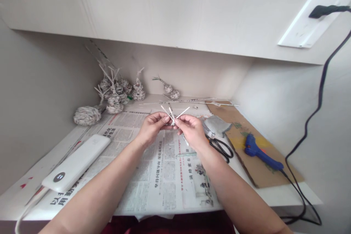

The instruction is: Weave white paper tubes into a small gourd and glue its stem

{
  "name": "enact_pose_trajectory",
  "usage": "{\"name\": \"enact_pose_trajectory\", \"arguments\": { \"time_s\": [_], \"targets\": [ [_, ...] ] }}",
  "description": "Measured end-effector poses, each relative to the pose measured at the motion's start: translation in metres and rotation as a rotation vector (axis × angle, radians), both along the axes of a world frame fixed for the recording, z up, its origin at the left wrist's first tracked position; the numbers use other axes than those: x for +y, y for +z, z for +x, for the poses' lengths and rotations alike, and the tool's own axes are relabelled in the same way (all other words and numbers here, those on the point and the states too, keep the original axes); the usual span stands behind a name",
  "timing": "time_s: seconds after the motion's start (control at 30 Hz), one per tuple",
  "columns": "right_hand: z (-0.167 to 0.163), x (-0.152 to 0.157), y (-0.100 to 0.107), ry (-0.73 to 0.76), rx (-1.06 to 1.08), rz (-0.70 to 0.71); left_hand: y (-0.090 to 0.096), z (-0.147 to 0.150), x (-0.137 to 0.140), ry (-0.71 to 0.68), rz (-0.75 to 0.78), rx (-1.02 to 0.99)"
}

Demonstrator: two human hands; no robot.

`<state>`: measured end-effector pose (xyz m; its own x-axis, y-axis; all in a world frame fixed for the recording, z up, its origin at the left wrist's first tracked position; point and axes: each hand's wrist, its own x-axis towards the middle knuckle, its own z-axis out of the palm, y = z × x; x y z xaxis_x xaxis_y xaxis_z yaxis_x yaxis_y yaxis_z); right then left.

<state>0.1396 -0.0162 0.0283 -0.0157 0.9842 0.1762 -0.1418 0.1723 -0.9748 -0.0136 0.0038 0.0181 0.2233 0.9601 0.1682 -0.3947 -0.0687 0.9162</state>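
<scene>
A small piece woven from rolled paper strips (172, 116) is pinched between my two hands above the newspaper, its thin white ends fanning upward. My left hand (154, 126) grips its left side, thumb against fingers. On the right side, my right hand (191, 128) closes thumb and fingers on the same piece. A strip end hangs below the right fingers. Most of the woven body is hidden by my fingers. Black-handled scissors (222, 148) lie just right of my right wrist, near a grey cloth-like piece (218, 126).
Several woven paper gourds (139, 89) stand at the back left. Long paper sticks (192, 101) lie along the back. A blue glue gun (260, 153) rests on cardboard (285, 175), its black cord (309, 111) rising to an outlet. A white power bank (79, 161) lies left on newspaper (145, 186).
</scene>
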Motion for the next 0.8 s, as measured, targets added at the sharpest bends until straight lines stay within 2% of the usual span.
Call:
{"name": "enact_pose_trajectory", "arguments": {
  "time_s": [0.37, 0.6, 0.8],
  "targets": [
    [-0.004, -0.003, 0.0, -0.017, -0.045, -0.037, -0.008, 0.003, 0.001, 0.004, 0.013, 0.02],
    [0.004, 0.001, -0.004, 0.057, -0.112, -0.06, -0.009, 0.003, 0.002, -0.006, 0.004, 0.033],
    [-0.001, -0.001, -0.001, -0.013, -0.104, -0.047, -0.011, 0.007, -0.002, 0.026, 0.042, 0.023]
  ]
}}
